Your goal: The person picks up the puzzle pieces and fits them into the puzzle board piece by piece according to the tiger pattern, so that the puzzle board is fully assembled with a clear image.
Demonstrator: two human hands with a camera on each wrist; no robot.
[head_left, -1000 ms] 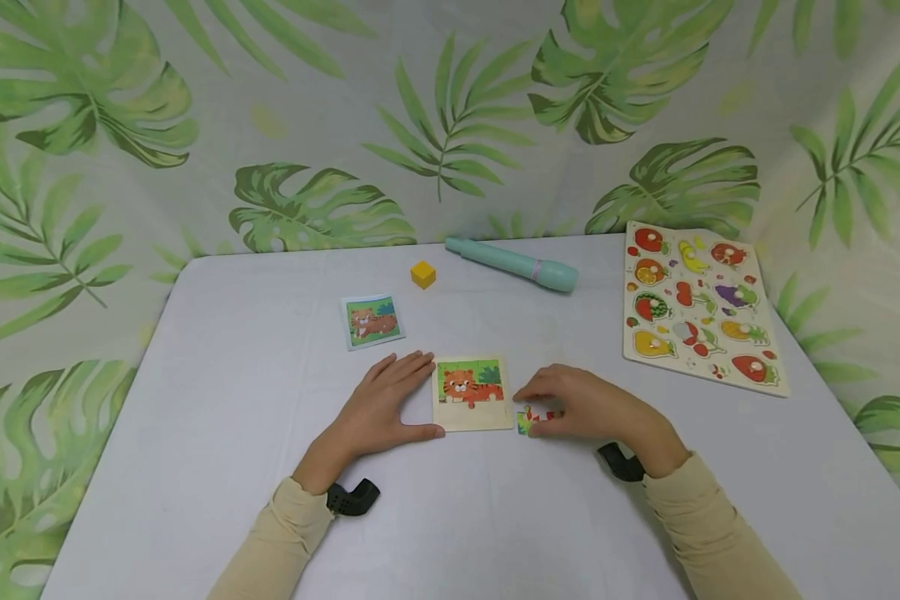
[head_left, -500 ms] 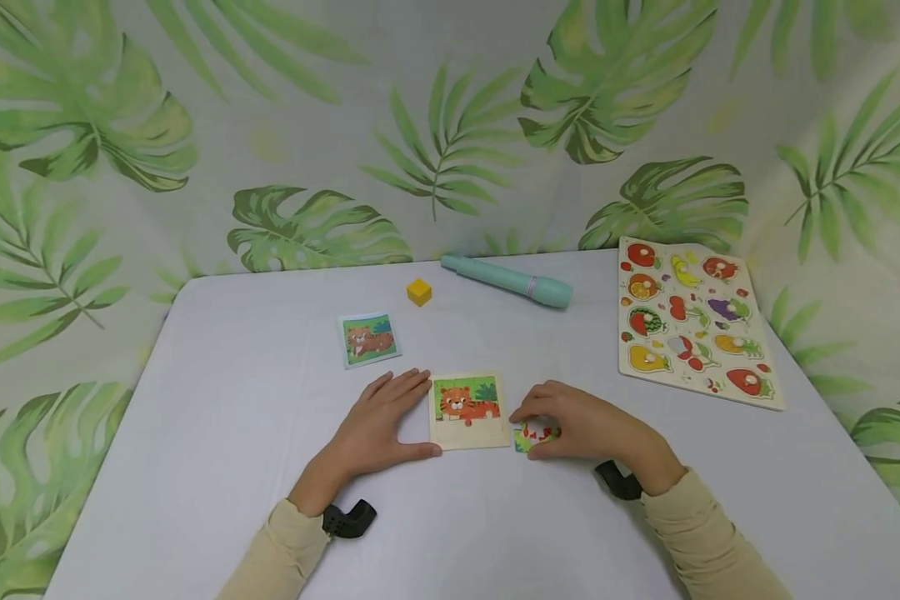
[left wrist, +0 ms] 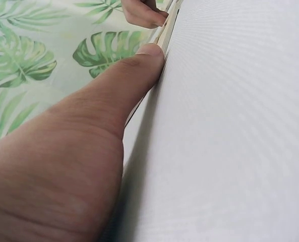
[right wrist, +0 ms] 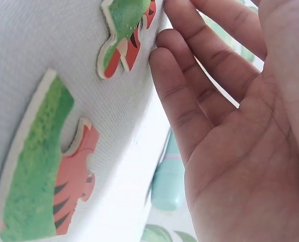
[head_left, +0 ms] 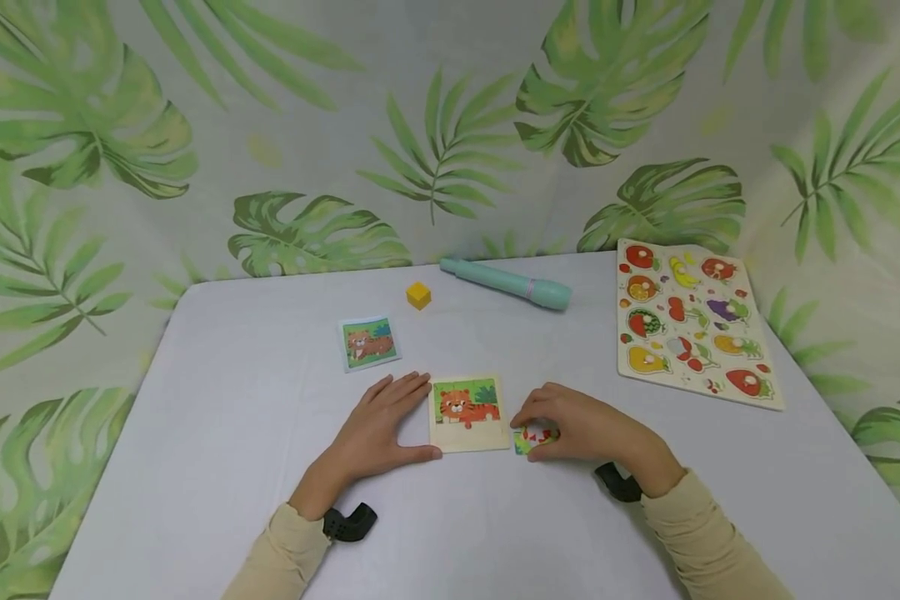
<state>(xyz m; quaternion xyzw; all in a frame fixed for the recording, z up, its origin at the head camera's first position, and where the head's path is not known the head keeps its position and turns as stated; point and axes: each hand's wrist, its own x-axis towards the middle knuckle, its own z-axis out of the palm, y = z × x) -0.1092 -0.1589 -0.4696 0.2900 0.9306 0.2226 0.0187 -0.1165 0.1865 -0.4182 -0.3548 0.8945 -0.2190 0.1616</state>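
Observation:
My left hand (head_left: 378, 427) lies with fingers extended along the left edge of a small wooden puzzle board (head_left: 483, 439), its thumb at the near left corner. The board's upper part shows a tiger picture; its lower part is bare wood. Just right of the board, my right hand (head_left: 581, 423) bends over loose puzzle pieces (head_left: 522, 442), partly hiding them. In the right wrist view, a green and orange piece (right wrist: 38, 166) lies on the cloth. The fingertips reach down beside another such piece (right wrist: 123, 22), and the thumb tip is out of view.
A tiger picture card (head_left: 370, 342) lies behind my left hand. Farther back are a yellow cube (head_left: 418, 296) and a mint-green tube-shaped object (head_left: 506, 282). A fruit peg puzzle (head_left: 693, 325) is at the right of the white table (head_left: 217, 433).
The head view has tilted, so the table things sit lower in the picture. The right fingers have shifted slightly over the loose pieces; the left hand keeps its place at the board.

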